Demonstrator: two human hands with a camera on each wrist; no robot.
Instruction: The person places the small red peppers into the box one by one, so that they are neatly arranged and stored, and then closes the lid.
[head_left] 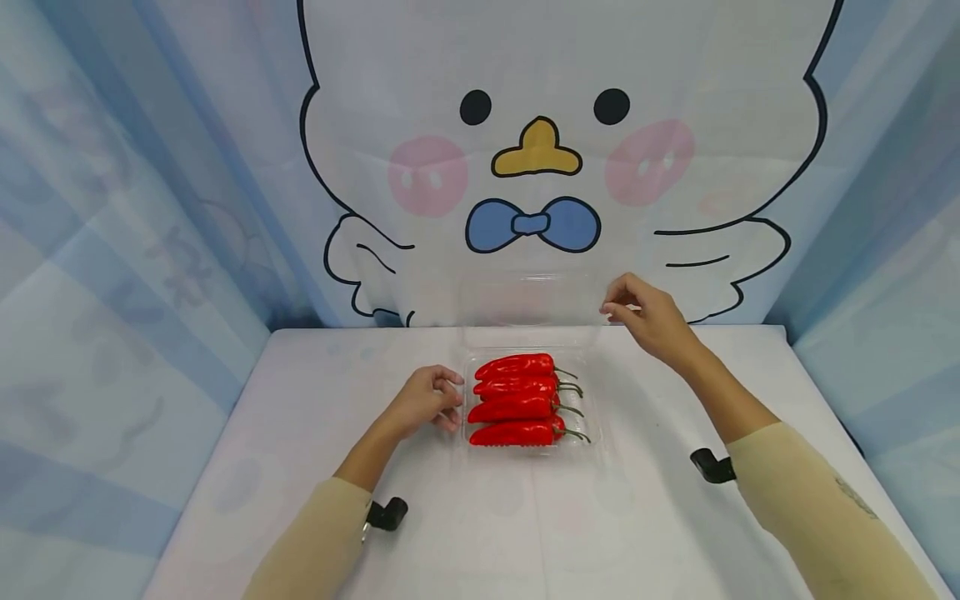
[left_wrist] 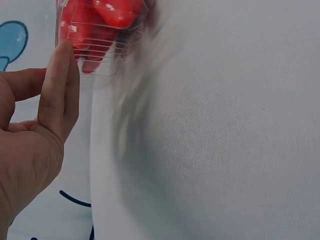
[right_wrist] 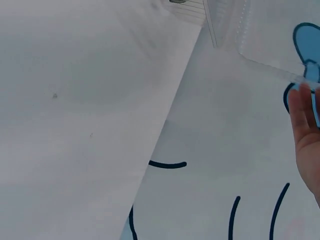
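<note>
A clear plastic clamshell box (head_left: 592,417) lies open on the table, with several glossy red peppers (head_left: 513,408) lined up in it, green stems to the right. Its transparent lid (head_left: 528,300) stands raised at the back. My left hand (head_left: 429,398) is at the box's left side, fingers fairly straight; in the left wrist view its fingertips (left_wrist: 62,50) meet the ribbed wall. My right hand (head_left: 648,317) is up at the lid's right edge, thumb and fingers brought together there. In the right wrist view, the fingertips (right_wrist: 304,92) overlap the lid's edge, and the thumb is hidden.
The white-covered table (head_left: 480,533) ends at a back edge just behind the box. A curtain (head_left: 540,50) printed with a cartoon bird hangs behind it, and blue-white curtains (head_left: 112,292) flank both sides. Black wrist mounts (head_left: 387,513) sit at both sleeves.
</note>
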